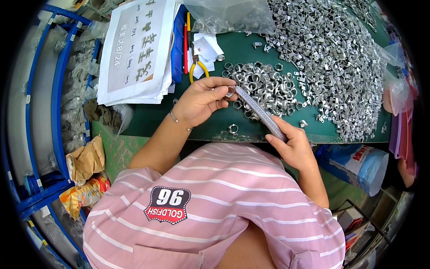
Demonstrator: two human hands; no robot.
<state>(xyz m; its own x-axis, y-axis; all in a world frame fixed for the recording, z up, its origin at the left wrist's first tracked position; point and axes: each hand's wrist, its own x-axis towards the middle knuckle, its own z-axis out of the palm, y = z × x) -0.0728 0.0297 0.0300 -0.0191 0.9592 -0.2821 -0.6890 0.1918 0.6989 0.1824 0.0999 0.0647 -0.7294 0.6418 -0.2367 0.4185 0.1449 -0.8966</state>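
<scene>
My left hand [197, 102] pinches a small metal ring nut [230, 92] between thumb and fingers, above the near edge of the green table. In my right hand [293, 145] is a narrow grey ruler [260, 110] with fine markings, tilted up to the left. Its far end meets or nearly meets the nut; I cannot tell which. Just beyond the ruler lies a heap of shiny ring nuts [273, 83]. One loose nut [233, 129] rests near the table's front edge, and a small metal piece [303, 123] sits right of my right hand.
A large pile of small metal brackets [327, 58] covers the table's right side. At left are stacked paper sheets [134, 54], a blue tray [177, 45], a red pencil [185, 49] and yellow-handled pliers [198, 69]. Blue shelving [60, 89] stands left; a blue bag [349, 163] lies below right.
</scene>
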